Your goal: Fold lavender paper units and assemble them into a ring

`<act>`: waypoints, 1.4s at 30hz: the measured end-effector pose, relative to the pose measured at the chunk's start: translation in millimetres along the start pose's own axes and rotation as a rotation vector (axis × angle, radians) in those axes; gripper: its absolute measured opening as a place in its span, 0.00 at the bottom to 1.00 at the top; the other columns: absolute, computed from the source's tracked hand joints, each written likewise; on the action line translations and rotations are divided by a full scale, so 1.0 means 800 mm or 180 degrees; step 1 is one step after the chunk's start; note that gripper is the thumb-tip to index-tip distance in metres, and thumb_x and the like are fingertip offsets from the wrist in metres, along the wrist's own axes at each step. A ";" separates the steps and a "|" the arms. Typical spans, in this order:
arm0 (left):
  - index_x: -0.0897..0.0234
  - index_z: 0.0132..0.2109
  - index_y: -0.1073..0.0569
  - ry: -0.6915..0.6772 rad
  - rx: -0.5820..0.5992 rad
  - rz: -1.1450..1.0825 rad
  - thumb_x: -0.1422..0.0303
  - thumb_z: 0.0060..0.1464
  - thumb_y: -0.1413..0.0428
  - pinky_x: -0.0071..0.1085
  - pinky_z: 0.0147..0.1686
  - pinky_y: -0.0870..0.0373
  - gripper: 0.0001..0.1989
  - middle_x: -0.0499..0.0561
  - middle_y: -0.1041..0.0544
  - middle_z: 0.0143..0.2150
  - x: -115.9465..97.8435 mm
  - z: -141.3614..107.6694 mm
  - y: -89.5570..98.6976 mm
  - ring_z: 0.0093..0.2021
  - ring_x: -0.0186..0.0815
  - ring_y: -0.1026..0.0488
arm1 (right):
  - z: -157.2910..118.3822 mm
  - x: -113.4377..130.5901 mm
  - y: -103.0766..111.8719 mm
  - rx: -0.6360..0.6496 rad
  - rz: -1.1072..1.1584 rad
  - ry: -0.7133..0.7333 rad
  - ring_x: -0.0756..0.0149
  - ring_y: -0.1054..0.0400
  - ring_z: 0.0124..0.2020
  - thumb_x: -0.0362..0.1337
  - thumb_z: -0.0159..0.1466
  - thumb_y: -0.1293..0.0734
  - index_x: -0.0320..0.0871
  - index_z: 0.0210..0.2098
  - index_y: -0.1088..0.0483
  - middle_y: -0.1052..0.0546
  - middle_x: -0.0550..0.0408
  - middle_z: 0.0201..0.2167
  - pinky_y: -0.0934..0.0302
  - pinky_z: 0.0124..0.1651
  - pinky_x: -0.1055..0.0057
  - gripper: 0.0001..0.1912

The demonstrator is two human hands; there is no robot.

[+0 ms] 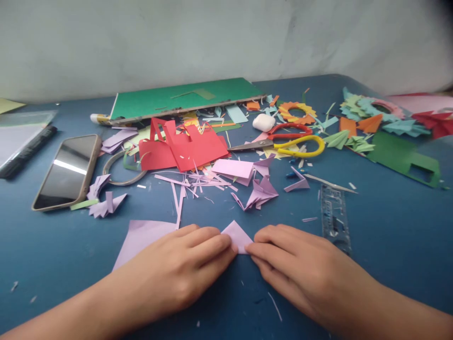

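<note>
1 small paper triangle [238, 234], light purple and pointy at the top, is on the blue table [244, 307] between the left hand [191, 264] and the right hand [300, 264]. The left fingers are close together and pinch its left corner; the right fingertips pinch its right corner. A bigger purple sheet [145, 236] sticks out past the left hand, which hides part of it. Thin paper strips [207, 181], cut red paper [201, 148] and scissors [299, 145] with red and yellow handles make a mess farther back. A shiny phone [67, 172] lies to the left. A clear ruler [334, 215] is near the right hand.
</note>
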State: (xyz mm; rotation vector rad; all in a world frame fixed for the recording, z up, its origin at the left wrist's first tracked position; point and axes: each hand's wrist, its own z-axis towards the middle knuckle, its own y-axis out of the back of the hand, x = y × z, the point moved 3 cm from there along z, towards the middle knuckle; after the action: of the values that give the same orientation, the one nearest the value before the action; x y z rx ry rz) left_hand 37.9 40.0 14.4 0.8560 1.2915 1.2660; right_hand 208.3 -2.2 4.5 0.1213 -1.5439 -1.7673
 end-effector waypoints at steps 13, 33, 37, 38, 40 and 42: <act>0.74 0.48 0.32 0.0079 0.0102 0.0223 0.77 0.63 0.69 0.34 0.34 0.34 0.21 0.58 0.27 0.43 -0.008 -0.002 -0.002 0.37 0.39 0.30 | -0.002 0.000 0.003 0.0020 -0.0064 0.0108 0.64 0.35 0.29 0.28 0.65 0.47 0.40 0.31 0.31 0.28 0.51 0.31 0.38 0.30 0.69 0.14; 0.70 0.41 0.27 0.0138 0.0149 0.0396 0.77 0.61 0.62 0.33 0.34 0.35 0.17 0.56 0.28 0.41 -0.014 -0.002 -0.008 0.36 0.37 0.33 | 0.006 0.005 -0.001 0.0333 -0.0426 0.0232 0.65 0.45 0.25 0.28 0.62 0.42 0.41 0.26 0.32 0.33 0.53 0.25 0.51 0.26 0.68 0.11; 0.69 0.45 0.30 0.0131 0.0138 0.0441 0.76 0.62 0.62 0.32 0.36 0.36 0.16 0.56 0.28 0.41 -0.010 -0.009 -0.003 0.38 0.38 0.33 | 0.001 0.004 0.006 0.0284 -0.0603 0.0132 0.66 0.46 0.24 0.29 0.60 0.39 0.42 0.25 0.32 0.33 0.55 0.23 0.53 0.26 0.68 0.09; 0.70 0.46 0.31 0.0148 0.0108 0.0452 0.76 0.62 0.63 0.33 0.36 0.36 0.16 0.56 0.28 0.41 -0.009 -0.013 -0.002 0.38 0.38 0.33 | 0.000 0.004 0.008 0.0295 -0.0641 0.0132 0.66 0.45 0.24 0.28 0.59 0.38 0.43 0.26 0.31 0.33 0.56 0.23 0.53 0.26 0.69 0.07; 0.70 0.48 0.32 0.0213 0.0020 0.0484 0.75 0.63 0.64 0.33 0.36 0.36 0.17 0.56 0.28 0.40 -0.008 -0.022 0.002 0.38 0.38 0.33 | -0.001 0.003 0.011 0.0354 -0.0695 0.0127 0.66 0.44 0.24 0.28 0.58 0.37 0.43 0.28 0.30 0.31 0.56 0.24 0.52 0.26 0.69 0.06; 0.70 0.49 0.33 0.0310 -0.0041 0.0559 0.75 0.63 0.65 0.34 0.37 0.37 0.18 0.56 0.28 0.40 -0.007 -0.031 0.004 0.38 0.38 0.33 | -0.001 0.003 0.012 0.0426 -0.0717 0.0130 0.67 0.43 0.24 0.28 0.58 0.36 0.43 0.27 0.30 0.31 0.56 0.24 0.52 0.26 0.69 0.06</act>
State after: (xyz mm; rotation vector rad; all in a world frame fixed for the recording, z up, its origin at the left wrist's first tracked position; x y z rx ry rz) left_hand 13.9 30.6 14.6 0.9241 1.3051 1.4682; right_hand 211.7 -3.6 13.9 0.4090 -1.6719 -1.8186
